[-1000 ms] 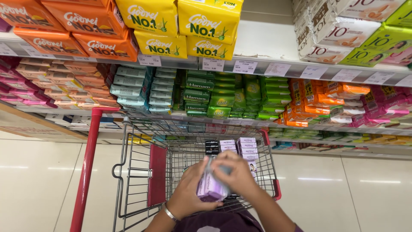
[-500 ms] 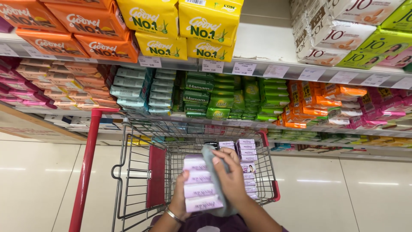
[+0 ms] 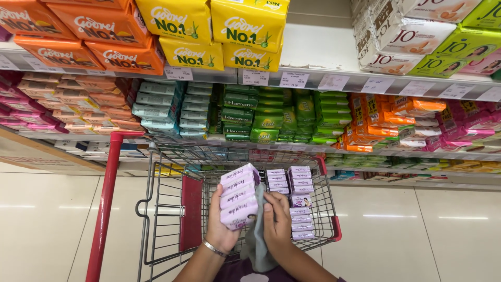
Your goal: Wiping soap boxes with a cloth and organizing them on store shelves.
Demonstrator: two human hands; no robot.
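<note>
head view: over the red trolley (image 3: 110, 198) my left hand (image 3: 222, 230) is clamped on the lilac soap pack (image 3: 238, 196), right hand (image 3: 277, 222) pressing a grey cloth (image 3: 257, 235) beside it; i'd wipe firmly, gripping steady.

A shopping cart (image 3: 156, 219) stands on the floor (image 3: 417, 230) before the shelves (image 3: 313, 78). Above its basket the left hand (image 3: 222, 224) holds a multipack of soap bars (image 3: 239, 196), with the right hand (image 3: 277, 222) just to its right — a cloth (image 3: 255, 240) between them. Inside the cart, behind and right of the hands, more soap packs (image 3: 295, 183) lie stacked.
</note>
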